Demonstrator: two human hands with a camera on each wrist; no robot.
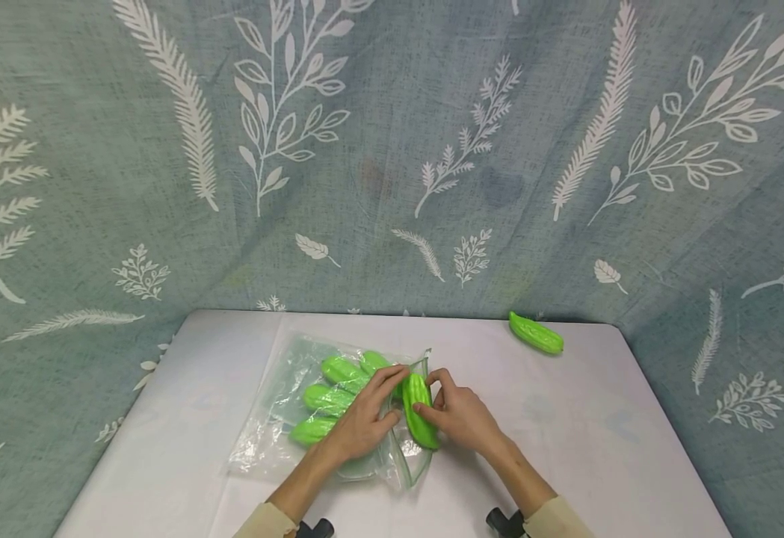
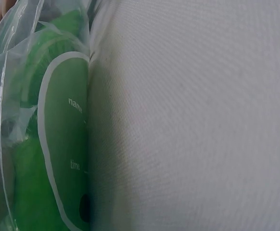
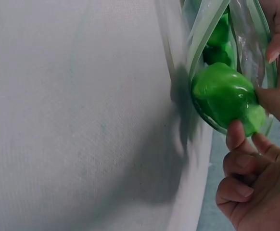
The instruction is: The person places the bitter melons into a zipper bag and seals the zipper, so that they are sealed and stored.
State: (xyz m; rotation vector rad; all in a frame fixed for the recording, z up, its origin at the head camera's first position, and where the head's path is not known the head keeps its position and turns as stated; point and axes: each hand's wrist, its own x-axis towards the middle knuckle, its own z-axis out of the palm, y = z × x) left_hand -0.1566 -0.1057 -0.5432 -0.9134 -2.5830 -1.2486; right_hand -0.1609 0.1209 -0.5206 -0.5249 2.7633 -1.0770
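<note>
A clear zip bag [image 1: 257,441] lies on the table with several bright green bitter melons [image 1: 327,400] inside. My left hand [image 1: 358,422] lies over the bag and holds its mouth's edge; in the right wrist view the mouth is spread apart. With my right hand [image 1: 464,418] I pinch another bitter melon [image 1: 418,409] between thumb and fingers, at the bag's mouth. In the right wrist view, this bitter melon [image 3: 224,94] is between the two zip edges. A green label [image 2: 65,120] reading "name" and "time" shows on the bag in the left wrist view.
One more bitter melon [image 1: 536,334] lies near the table's back edge, to the right. The white-covered table [image 1: 566,433] meets a blue-green leaf-patterned cloth [image 1: 392,149] behind it.
</note>
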